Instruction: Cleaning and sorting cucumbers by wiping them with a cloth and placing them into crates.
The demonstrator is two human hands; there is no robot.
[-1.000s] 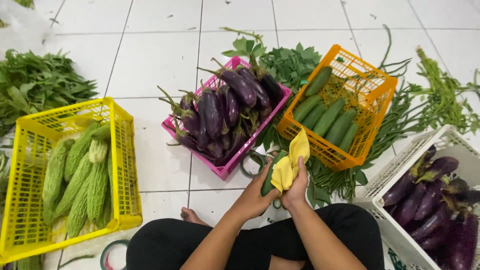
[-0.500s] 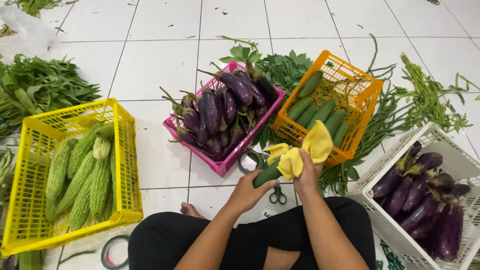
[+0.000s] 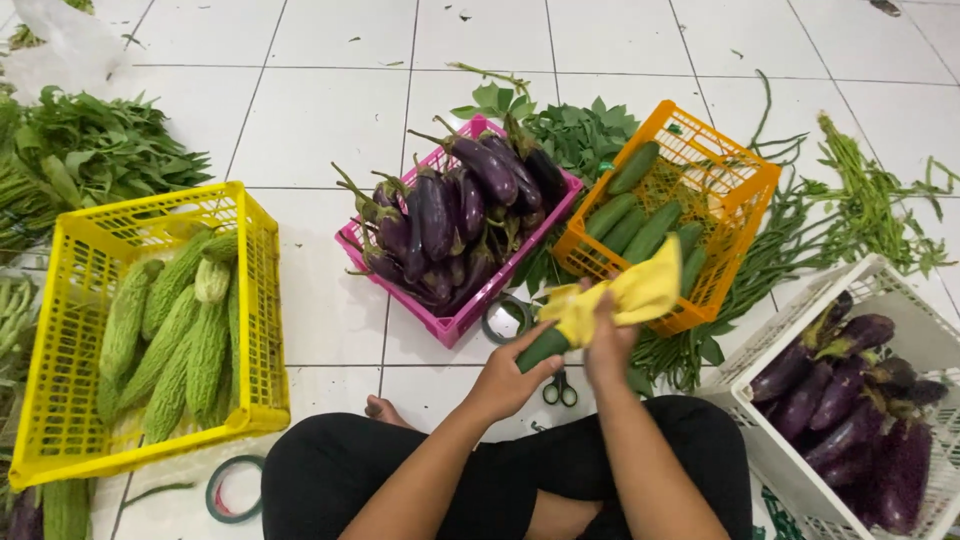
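At lower centre, the left hand grips a cucumber; the right hand clasps a yellow cloth around it.

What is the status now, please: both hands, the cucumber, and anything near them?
Left hand grips cucumber. Right hand holds yellow cloth around its top. Scissors and tape roll on floor just beneath.

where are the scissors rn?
In the head view, the small green-handled scissors lie on the white tiled floor just right of centre, directly below the dark green cucumber held in the left hand, in front of the pink plastic crate.
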